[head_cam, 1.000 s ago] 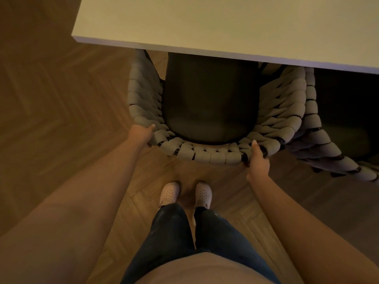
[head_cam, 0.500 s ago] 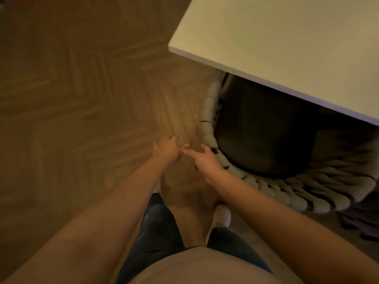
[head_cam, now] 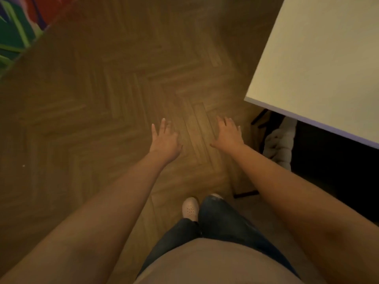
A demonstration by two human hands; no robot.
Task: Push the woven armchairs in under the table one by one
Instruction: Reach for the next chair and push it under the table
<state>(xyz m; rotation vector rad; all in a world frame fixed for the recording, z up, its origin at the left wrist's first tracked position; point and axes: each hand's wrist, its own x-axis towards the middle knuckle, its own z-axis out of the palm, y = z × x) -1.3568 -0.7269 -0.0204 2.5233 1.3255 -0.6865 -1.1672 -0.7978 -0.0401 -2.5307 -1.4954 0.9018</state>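
Head view: woven armchair (head_cam: 279,144), of which only a pale woven section of the side shows, tucked beneath the corner of the white table (head_cam: 328,58) at right. Right hand (head_cam: 228,134) near the chair but apart from it, fingers straight and spread, holding nothing; left hand (head_cam: 165,140) beside it, likewise flat and empty. Both hang above the herringbone wood floor (head_cam: 102,99). Pale perforated shoe (head_cam: 190,209) below; colourful patterned surface (head_cam: 14,27) at upper left

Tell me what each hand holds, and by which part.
Nothing. The left hand and the right hand are both open, fingers straight, over the floor, clear of the armchair under the table.
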